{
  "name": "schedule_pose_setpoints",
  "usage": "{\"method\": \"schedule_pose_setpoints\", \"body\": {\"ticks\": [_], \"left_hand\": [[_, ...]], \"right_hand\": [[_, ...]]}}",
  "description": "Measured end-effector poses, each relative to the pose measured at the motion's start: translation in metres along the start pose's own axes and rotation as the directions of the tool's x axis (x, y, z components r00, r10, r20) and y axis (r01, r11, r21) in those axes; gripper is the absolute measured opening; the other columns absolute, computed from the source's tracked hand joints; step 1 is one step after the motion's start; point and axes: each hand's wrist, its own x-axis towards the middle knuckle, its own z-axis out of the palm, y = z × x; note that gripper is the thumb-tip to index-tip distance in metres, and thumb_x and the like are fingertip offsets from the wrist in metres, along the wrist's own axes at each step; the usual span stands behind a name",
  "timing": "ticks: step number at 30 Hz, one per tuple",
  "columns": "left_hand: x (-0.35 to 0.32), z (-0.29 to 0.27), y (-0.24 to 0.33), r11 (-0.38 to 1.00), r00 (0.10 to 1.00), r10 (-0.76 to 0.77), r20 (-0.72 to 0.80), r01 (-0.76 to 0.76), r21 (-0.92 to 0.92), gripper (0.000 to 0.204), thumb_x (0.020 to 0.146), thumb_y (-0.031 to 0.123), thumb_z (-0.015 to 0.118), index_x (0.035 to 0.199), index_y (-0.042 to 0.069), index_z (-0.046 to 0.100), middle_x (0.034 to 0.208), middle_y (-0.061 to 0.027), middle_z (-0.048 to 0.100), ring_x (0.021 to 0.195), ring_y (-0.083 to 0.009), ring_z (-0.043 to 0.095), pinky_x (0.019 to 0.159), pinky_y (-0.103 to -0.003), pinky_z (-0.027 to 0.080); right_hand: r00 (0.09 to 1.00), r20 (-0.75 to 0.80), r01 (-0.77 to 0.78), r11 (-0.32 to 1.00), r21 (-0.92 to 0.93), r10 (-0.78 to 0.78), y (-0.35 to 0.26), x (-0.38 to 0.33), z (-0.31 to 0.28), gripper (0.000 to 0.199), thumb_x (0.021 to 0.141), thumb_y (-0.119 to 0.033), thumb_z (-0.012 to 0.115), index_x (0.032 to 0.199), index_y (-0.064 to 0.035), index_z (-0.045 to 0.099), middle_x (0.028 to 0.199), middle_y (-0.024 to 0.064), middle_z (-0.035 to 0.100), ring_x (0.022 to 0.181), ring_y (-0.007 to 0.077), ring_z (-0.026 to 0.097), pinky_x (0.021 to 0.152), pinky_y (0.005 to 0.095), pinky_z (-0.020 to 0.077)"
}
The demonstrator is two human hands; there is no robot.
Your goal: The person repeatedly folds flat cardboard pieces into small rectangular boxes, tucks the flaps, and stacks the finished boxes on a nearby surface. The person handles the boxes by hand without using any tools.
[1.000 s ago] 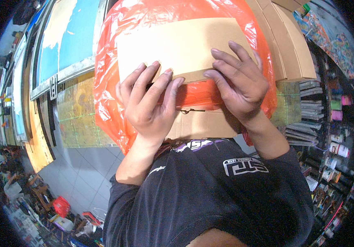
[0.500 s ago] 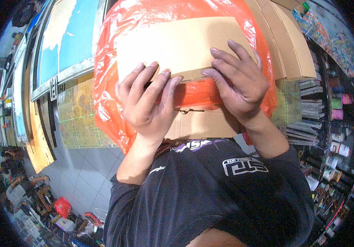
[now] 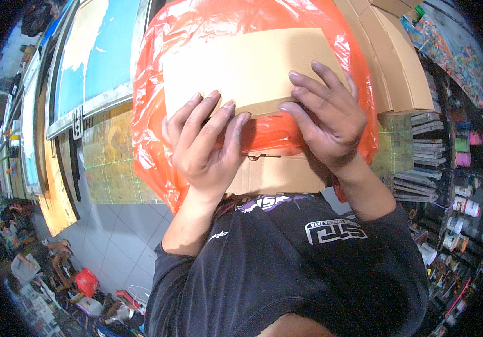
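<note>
A light brown cardboard box (image 3: 252,67) lies with its broad face up, its left part glaring in bright light. My left hand (image 3: 206,149) grips its near left edge, fingertips on the top face and thumb along the front side. At the near right corner, my right hand (image 3: 331,123) holds the box with fingers bent over the top and thumb at the front edge. Beneath the box spreads a shiny red plastic bag (image 3: 147,135). Another piece of cardboard (image 3: 280,177) shows between the bag and my shirt. What lies under the box is hidden.
Folded cardboard (image 3: 390,62) is at the right of the bag. A framed screen with a blue surface (image 3: 98,62) stands at left on the green-lined work table (image 3: 115,174). Stacked frames (image 3: 421,151) and shelves with jars (image 3: 466,205) are at far right.
Both hands keep their grip on the box. The whole scene, hands and box included, appears slightly lower and further right in the picture; the box has barely moved against the bag.
</note>
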Motion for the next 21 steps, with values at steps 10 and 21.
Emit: {"method": "schedule_pose_setpoints", "body": {"ticks": [10, 21], "left_hand": [[0.0006, 0.0028, 0.0013, 1.000, 0.999, 0.000, -0.039, 0.001, 0.013, 0.026, 0.064, 0.008, 0.080, 0.088, 0.009, 0.072, 0.097, -0.0067, 0.069, 0.097, -0.0246, 0.060, 0.086, -0.036, 0.039], [0.0023, 0.0042, 0.0023, 1.000, 0.999, 0.004, -0.043, -0.003, 0.023, 0.026, 0.064, 0.007, 0.080, 0.088, 0.009, 0.072, 0.097, -0.0071, 0.069, 0.097, -0.0253, 0.060, 0.086, -0.036, 0.040]], "right_hand": [[0.999, -0.039, 0.029, 0.999, -0.020, -0.030, 0.0003, 0.0009, 0.0029, 0.019, 0.070, -0.020, 0.077, 0.086, -0.0137, 0.069, 0.101, 0.0009, 0.069, 0.103, 0.0268, 0.061, 0.093, 0.0435, 0.0327], [0.999, -0.002, 0.036, 0.999, 0.000, -0.036, 0.0022, 0.0077, -0.0017, 0.021, 0.069, -0.014, 0.077, 0.087, -0.0085, 0.069, 0.099, 0.0056, 0.070, 0.102, 0.0284, 0.062, 0.089, 0.0405, 0.0394]]}}
